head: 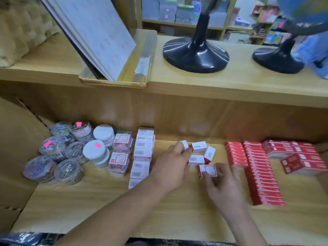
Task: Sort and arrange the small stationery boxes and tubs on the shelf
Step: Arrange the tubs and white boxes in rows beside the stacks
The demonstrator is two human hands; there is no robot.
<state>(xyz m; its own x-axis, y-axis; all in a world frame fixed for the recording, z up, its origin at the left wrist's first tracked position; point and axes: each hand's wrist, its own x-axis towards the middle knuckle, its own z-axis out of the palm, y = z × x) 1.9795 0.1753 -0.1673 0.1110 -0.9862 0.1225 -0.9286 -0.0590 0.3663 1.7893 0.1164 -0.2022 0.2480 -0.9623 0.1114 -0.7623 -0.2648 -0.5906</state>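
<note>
Several small red-and-white boxes lie loose in the middle of the lower shelf (106, 206). My left hand (170, 166) pinches one small white box (184, 144) at its fingertips. My right hand (221, 185) grips another red-and-white box (208, 170) nearer to me. Between them lie a box (198, 147), a flat box (196, 159) and a tilted box (209, 154). A neat column of white barcode boxes (143, 151) runs along the left. Round clear tubs of clips and pins (69, 148) cluster at far left.
Rows of red staple boxes (255, 167) fill the right of the shelf, with stacked red boxes (301, 157) beyond. Clear clip boxes (121, 151) stand beside the tubs. On the upper shelf stand two black globe bases (195, 54) and a leaning book (92, 32).
</note>
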